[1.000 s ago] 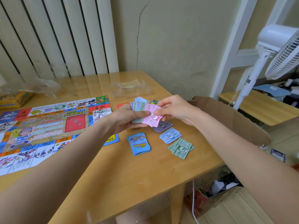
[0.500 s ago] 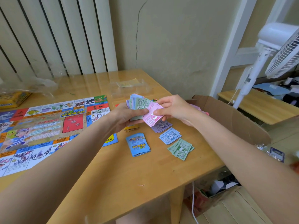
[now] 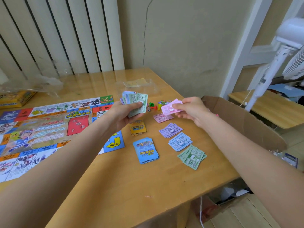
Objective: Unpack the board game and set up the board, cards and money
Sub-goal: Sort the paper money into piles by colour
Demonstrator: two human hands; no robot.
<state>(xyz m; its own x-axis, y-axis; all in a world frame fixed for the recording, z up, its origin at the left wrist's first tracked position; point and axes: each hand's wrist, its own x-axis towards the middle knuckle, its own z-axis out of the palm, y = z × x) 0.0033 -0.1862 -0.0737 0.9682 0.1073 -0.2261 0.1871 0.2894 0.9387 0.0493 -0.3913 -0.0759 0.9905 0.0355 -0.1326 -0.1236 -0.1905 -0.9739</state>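
- A wooden table (image 3: 125, 183) stood against a cracked beige wall and vertical blinds, with a white fan (image 3: 278, 51) at the right.
- The left hand (image 3: 122, 115) was raised over the table, its thumb clamping a fanned wad of notes (image 3: 135, 102), green on top.
- The right hand (image 3: 191, 110) hovered apart from it, pinching a few pink notes (image 3: 171, 106) whose long axis ran roughly left to right.
- The board (image 3: 46, 130) lay flat at the left, partly covered by the left forearm and cut off by the frame edge.
- Below the hands lay pink (image 3: 162, 117), purple (image 3: 170, 130), blue (image 3: 180, 142) and green (image 3: 191, 156) money piles, running toward the near right.
- An orange deck (image 3: 137, 128) and a blue deck (image 3: 146, 150) sat beside the board.
- Small coloured pawns (image 3: 153, 106) showed between the hands, too small to make out.
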